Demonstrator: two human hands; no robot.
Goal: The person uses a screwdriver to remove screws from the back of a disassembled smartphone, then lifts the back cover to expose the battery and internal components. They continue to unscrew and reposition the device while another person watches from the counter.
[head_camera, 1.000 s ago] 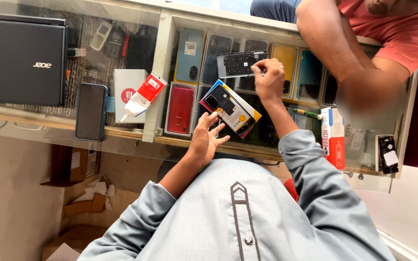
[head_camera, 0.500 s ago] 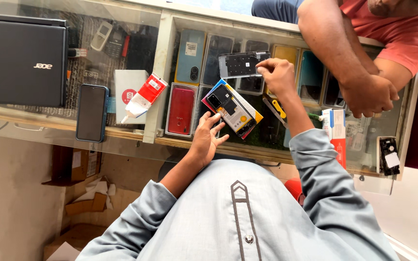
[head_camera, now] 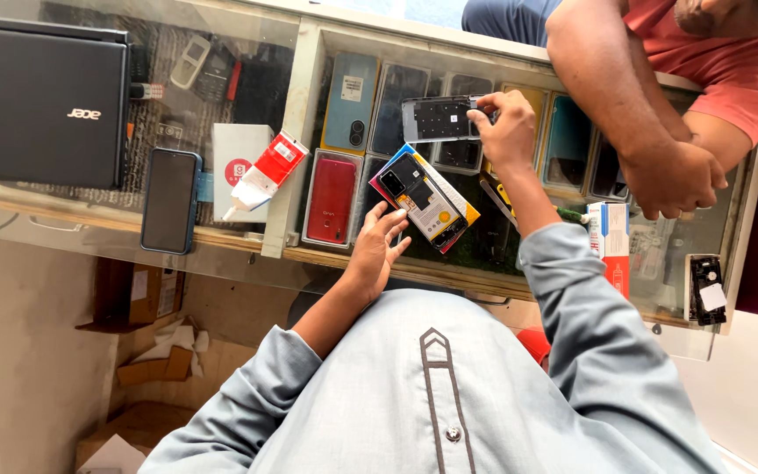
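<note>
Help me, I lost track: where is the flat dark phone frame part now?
The flat dark phone frame part is in the right hand, above the glass counter, just beyond the colourful phone box by the left hand.

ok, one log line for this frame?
left hand: fingertips on phone box | right hand: holds phone back panel | surface: glass counter | other person's hands: clasped on counter
</note>
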